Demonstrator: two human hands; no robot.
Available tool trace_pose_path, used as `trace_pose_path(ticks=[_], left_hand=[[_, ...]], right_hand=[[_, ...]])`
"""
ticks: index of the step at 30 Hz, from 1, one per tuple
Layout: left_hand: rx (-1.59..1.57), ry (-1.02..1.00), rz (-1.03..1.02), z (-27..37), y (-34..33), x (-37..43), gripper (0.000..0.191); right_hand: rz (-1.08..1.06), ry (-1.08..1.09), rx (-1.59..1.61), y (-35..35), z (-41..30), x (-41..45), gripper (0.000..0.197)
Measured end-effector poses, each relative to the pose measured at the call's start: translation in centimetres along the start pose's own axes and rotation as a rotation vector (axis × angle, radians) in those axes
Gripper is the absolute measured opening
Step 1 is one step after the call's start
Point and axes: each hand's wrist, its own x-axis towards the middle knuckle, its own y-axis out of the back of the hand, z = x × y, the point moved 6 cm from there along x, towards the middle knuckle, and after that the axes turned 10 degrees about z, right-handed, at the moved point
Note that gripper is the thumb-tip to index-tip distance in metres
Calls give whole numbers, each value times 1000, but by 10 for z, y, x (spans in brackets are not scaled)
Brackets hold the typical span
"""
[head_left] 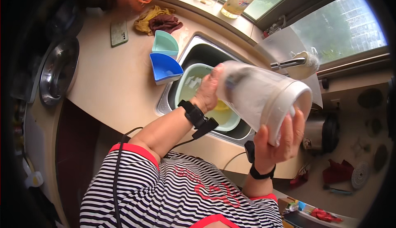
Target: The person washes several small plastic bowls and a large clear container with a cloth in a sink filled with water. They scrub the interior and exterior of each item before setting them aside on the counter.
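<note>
Both of my hands hold a large translucent white plastic container (253, 88), tilted on its side above the sink (198, 45). My left hand (208, 90) grips its far-left end. At the other end, my right hand (278, 143) clasps the thick white rim, with fingers reaching into the round hollow there. Whether that hollow is the mouth or the base I cannot tell. Beneath, a pale green basin (178, 93) stands in the sink with cloudy water in it. Something yellow (222, 105) shows in the basin, partly hidden by the container.
Left of the sink stand a blue wedge-shaped bin (165, 67) and a mint green one (165, 42). Cloths (165, 23) and a phone (119, 33) lie farther back. The faucet (289, 63) juts out close behind the container. A detergent bottle (239, 0) stands on the sill.
</note>
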Motion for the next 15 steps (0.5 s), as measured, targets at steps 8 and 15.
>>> trace_pose_path(ticks=[8,15], left_hand=[[129,60,211,-9,24,-6,56],[79,236,285,-43,54,-13,46]], right_hand=[[-4,-37,24,0,16,-7,37],[-88,-113,-1,-12,28,-23,36]])
